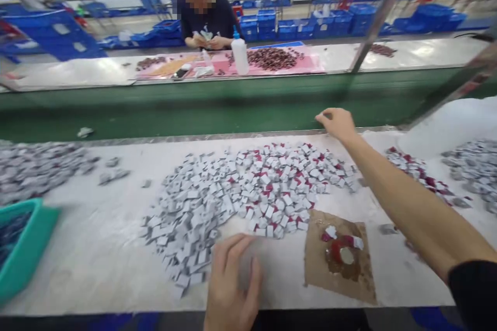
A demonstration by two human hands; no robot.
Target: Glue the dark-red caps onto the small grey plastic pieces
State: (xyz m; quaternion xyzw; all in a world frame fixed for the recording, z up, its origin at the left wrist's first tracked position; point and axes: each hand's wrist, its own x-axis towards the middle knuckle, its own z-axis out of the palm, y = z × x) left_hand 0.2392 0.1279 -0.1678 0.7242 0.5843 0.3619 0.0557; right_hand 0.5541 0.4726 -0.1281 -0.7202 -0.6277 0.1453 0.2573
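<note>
Close to the table's front edge, my left hand (pixel 233 284) rests with its fingers bent and the thumb apart, and nothing shows between them. Just beyond it lies a wide heap of small grey and white block-like pieces (pixel 194 212), many on the right with dark red parts (pixel 267 186). My right hand (pixel 337 123) reaches over the table's far edge by the green strip, thumb and fingertips pinched together; anything in the pinch is too small to make out. A brown cardboard piece (pixel 314 264) with a wet stain, a pale disc (pixel 347 255) and a few red-and-white pieces lies below my right forearm.
A teal basket (pixel 46 227) stands at the left edge, near another pile of grey pieces (pixel 42 165). More pieces (pixel 473 170) lie at the right beside white sheeting (pixel 454 119). Across the green strip (pixel 186 111), a co-worker (pixel 209 15) sits behind a white bottle (pixel 240 56).
</note>
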